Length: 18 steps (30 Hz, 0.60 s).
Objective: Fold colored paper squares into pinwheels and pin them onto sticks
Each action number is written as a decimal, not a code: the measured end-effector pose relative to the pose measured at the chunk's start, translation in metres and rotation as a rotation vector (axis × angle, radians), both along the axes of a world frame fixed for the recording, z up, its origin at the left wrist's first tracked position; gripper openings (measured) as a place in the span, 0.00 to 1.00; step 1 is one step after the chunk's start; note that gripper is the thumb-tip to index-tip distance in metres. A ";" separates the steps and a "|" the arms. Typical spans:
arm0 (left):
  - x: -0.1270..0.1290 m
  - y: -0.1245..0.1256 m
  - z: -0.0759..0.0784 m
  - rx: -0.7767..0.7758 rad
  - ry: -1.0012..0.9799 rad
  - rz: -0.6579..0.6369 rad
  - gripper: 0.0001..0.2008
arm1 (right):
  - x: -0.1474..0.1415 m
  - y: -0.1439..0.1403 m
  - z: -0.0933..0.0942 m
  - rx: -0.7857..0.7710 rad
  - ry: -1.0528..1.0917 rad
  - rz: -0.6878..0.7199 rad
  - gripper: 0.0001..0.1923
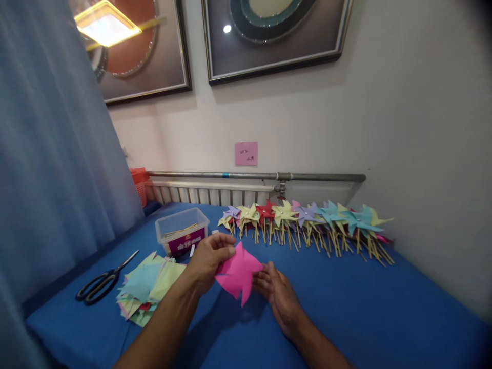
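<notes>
Inspector: Pink paper pinwheel (pixel 239 274) sits above the blue table (pixel 346 307), left hand (pixel 209 256) pinching its upper edge, right hand (pixel 277 292) open, fingertips touching its lower side.

Clerk: Stage?

Inspector: Folding, I judge; pinning needs a stick. Box (pixel 182 230) label and pink wall note (pixel 246 153) unreadable. Finished pinwheels (pixel 307 218) lie behind.

Both forearms reach forward, left hand (pixel 209 256) curled in a pinching grip, right hand (pixel 277 293) flat, fingers extended.
</notes>
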<state>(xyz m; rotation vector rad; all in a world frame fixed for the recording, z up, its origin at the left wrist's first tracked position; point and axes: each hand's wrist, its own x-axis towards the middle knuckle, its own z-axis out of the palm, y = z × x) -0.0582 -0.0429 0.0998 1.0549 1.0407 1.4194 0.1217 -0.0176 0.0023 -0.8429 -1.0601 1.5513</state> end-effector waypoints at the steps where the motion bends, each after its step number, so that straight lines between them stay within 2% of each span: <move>1: 0.011 0.013 -0.004 -0.054 -0.085 -0.040 0.21 | 0.001 0.000 0.004 -0.023 0.099 0.060 0.31; 2: 0.022 0.026 -0.011 -0.087 -0.140 -0.048 0.21 | 0.002 0.000 0.009 -0.024 0.181 0.116 0.32; 5: 0.041 0.051 -0.043 -0.135 -0.183 0.049 0.21 | 0.007 -0.001 0.018 -0.013 0.304 0.193 0.36; 7: 0.046 0.056 -0.063 -0.143 -0.154 0.114 0.21 | 0.009 0.000 0.020 -0.020 0.316 0.201 0.40; 9: 0.048 0.054 -0.075 -0.131 -0.109 0.134 0.20 | 0.010 0.001 0.017 -0.036 0.321 0.186 0.39; 13: 0.048 0.050 -0.076 -0.116 -0.108 0.141 0.19 | 0.011 0.002 0.011 -0.051 0.320 0.145 0.22; 18: 0.046 0.052 -0.068 -0.104 -0.113 0.214 0.19 | 0.009 0.000 0.012 -0.075 0.347 0.161 0.19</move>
